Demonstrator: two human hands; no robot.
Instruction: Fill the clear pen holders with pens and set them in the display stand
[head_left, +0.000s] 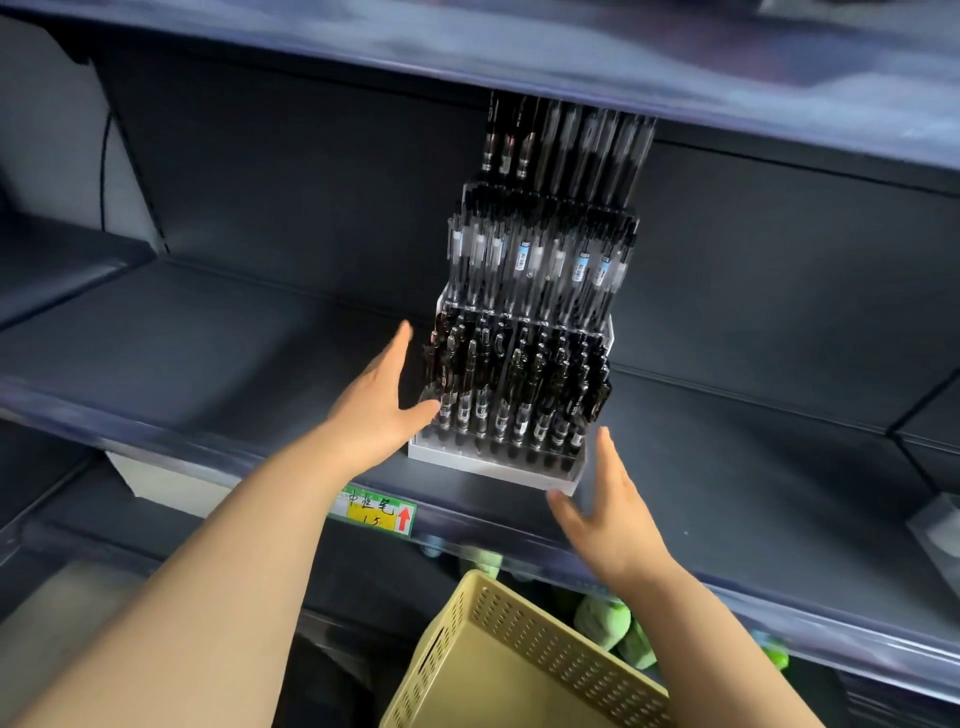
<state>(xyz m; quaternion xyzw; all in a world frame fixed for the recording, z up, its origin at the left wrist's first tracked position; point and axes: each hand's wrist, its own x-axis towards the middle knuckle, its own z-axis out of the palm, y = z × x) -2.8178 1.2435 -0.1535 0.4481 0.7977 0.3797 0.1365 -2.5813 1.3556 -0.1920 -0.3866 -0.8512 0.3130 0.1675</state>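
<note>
With open left hand (374, 400) and open right hand (613, 514) flanking pen-filled tiered clear acrylic display stand (493, 470): likely top-heavy, stiff, slick, so grip low at base

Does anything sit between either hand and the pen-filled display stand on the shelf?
Nothing visible does. The left hand is at the left side of the clear tiered acrylic display stand, the right hand beside its front right corner, nothing between.

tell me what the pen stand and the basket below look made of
The clear tiered pen display stand looks like glossy acrylic: pens show through its walls. The pale yellow perforated basket looks like matte moulded plastic, given its even rows of holes.
</note>
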